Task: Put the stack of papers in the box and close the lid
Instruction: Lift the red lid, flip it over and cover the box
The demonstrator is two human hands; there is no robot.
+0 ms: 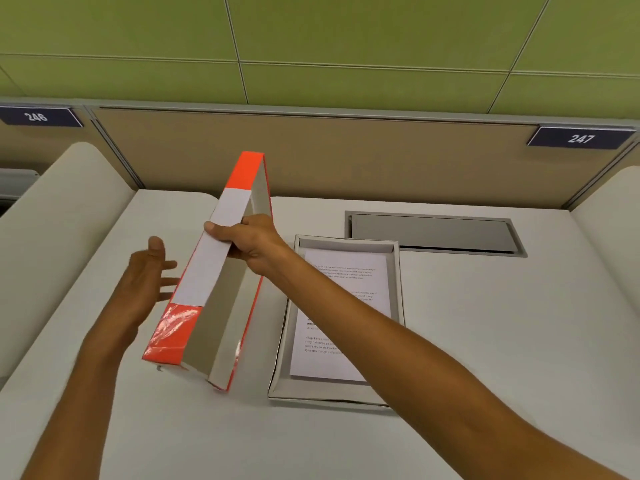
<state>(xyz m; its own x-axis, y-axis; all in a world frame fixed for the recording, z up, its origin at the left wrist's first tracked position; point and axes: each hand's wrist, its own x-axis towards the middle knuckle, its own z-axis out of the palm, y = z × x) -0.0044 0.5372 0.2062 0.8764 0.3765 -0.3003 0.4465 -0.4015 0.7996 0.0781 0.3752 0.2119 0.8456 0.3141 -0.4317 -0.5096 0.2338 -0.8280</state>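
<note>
At centre frame the orange-and-white lid (221, 265) stands tilted on its lower edge, long axis running lower left to upper middle, just left of the open box (396, 282) holding the stack of papers (346, 306). The right hand (249, 240) grips its upper rim; the left hand (149, 282) hovers open beside it.

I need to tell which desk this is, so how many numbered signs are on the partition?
2. The sign reading 246 sits at the far left of the partition top; the sign reading 247 sits at the far right. Others may lie outside the frame.
</note>
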